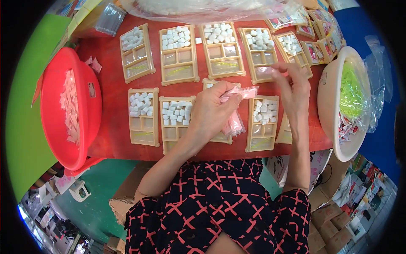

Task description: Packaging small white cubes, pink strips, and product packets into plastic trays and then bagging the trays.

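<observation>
My left hand (213, 110) is closed round a bunch of small pink sachets (234, 122), which stick out past its fingers above a tray that it partly hides. Farther right, my right hand (292, 82) reaches over a beige compartment tray (253, 62) in the back row. Thumb and forefinger pinch the right end of one pink sachet (264, 71), at that tray's front compartment. White marshmallow-like pieces (259, 39) fill the tray's back section. Similar trays stand in two rows; several have thin yellow-green strips (178, 70) in their front compartments.
At the left edge stands a red basin (92, 112) of pink sachets. On the right, a white basin (325, 95) holds green pieces and small packets. Filled, printed packs (323, 34) are piled at the back right. A clear plastic bag (203, 12) spans the table's far edge.
</observation>
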### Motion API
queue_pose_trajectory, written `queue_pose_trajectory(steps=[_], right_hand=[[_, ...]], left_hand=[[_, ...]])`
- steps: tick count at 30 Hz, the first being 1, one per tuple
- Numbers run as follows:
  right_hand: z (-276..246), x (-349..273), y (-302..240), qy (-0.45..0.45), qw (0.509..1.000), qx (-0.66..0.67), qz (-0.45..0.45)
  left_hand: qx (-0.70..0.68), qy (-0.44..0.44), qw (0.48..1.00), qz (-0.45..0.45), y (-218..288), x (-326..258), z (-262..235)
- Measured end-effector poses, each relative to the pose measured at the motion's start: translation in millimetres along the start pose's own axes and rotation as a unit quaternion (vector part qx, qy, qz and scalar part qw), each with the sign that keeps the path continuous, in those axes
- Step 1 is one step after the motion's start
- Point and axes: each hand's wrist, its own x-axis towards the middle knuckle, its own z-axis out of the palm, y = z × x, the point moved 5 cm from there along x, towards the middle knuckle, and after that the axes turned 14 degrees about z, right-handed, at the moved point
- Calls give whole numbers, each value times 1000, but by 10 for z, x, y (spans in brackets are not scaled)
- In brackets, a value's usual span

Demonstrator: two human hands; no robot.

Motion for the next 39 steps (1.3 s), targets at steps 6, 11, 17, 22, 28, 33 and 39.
queue_pose_trajectory(steps=[6,11,17,22,28,33,39], right_hand=[[471,-171,-162,-250,931,221,148],[772,87,-61,-142,970,178,86],[692,-202,-661,-101,993,13,-58],[1069,-285,-816,-326,925,193,29],[1384,-35,-710,-196,967,152,61],[1127,-448,-1181,-86,981,-28,-171],[1399,-708,-1230,-391,891,194,123]], left_hand=[[-76,25,995,63,19,-106,-226],[-99,77,992,-2,84,-249,-558],[-40,64,997,20,94,-309,-628],[-36,63,996,48,147,-365,-765],[-125,207,966,89,57,-487,-1159],[-83,279,948,130,18,-454,-1312],[5,295,931,215,77,-445,-1388]])
